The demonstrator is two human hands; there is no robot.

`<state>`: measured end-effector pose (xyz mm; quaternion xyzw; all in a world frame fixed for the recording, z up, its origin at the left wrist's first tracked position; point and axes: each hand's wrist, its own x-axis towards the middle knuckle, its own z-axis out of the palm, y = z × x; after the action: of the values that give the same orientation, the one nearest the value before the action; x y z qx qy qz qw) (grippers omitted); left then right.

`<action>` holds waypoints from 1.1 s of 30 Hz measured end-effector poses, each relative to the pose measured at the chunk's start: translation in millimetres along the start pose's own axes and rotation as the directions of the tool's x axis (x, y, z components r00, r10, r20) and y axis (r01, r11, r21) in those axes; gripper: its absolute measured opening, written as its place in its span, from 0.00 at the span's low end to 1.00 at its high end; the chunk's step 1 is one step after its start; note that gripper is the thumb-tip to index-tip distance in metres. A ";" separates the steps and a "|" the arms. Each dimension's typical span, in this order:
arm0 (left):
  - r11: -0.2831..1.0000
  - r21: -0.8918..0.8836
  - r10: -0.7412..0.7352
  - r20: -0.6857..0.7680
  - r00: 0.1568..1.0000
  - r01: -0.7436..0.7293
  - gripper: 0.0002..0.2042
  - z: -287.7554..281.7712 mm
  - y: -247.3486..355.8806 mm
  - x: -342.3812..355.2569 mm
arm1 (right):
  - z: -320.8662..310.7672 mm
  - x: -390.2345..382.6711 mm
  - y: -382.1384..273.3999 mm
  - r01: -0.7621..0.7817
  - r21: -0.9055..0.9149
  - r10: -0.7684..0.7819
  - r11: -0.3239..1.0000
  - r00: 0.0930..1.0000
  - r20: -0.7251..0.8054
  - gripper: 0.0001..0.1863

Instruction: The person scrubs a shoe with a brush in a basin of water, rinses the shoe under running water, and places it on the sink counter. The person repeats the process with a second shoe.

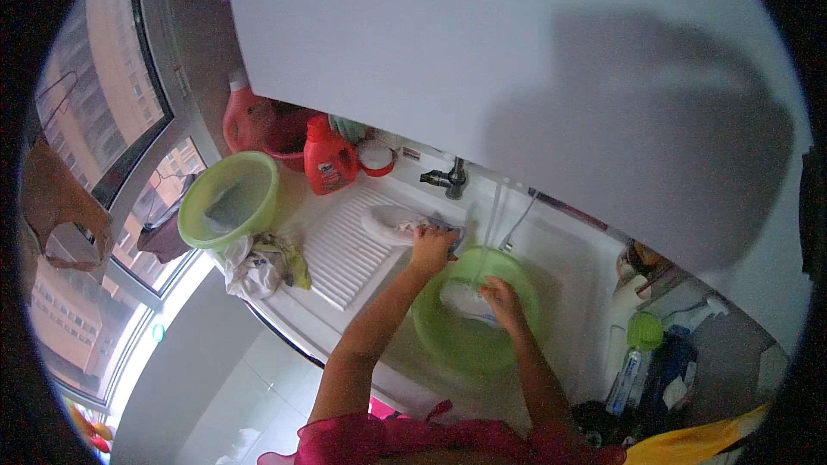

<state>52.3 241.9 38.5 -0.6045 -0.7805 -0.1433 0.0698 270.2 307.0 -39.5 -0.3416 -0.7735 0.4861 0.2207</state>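
Note:
My left hand point(428, 245) grips a white shoe point(383, 222) at its right end, over the right edge of the ridged washboard point(332, 254) beside the sink. My right hand point(500, 297) is closed over a light green basin point(422, 340) in the sink, at the edge of a pale, blurred item point(458, 297) inside it; what its fingers hold I cannot make out. A dark tap point(452, 179) stands behind the shoe, with thin pale lines running down behind the basin.
Left: a green basin point(196, 224) with a grey item, crumpled cloths point(245, 267), a window point(95, 146). Behind: red bottles point(330, 164), a red bucket point(289, 146). Right: several bottles and toiletries point(646, 336), a yellow cloth point(702, 439). A white cabinet panel point(388, 34) overhangs the sink.

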 end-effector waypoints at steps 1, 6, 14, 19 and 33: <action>0.999 -0.012 0.038 0.026 0.999 -0.037 0.30 3.0 9.8 2.7 | -1.4 2.4 -0.8 -0.006 0.099 0.003 0.995 0.999 0.034 0.29; 0.989 -0.093 0.128 0.139 0.982 -0.116 0.33 12.0 42.9 8.3 | 1.2 9.8 -28.8 -0.317 0.739 0.247 0.594 0.946 0.208 0.38; 0.820 -0.087 0.558 -0.105 0.823 -0.566 0.26 37.2 45.6 -6.9 | 18.8 44.9 36.1 -0.471 0.882 0.215 0.010 0.863 0.458 0.36; 0.731 -0.061 0.677 -0.065 0.733 -0.680 0.13 29.3 53.8 -24.4 | 39.6 42.7 70.5 -0.333 0.941 0.103 -0.050 0.936 0.337 0.24; -0.137 -0.921 -0.436 0.386 0.813 0.364 0.05 172.5 56.3 -0.4 | 30.4 6.5 -14.5 0.014 0.927 0.527 0.375 0.819 -0.226 0.22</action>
<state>117.7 307.5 -117.6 -0.2032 -0.5961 -0.6693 -0.3943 240.8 289.2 -39.5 -0.4002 -0.2393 0.7471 0.4737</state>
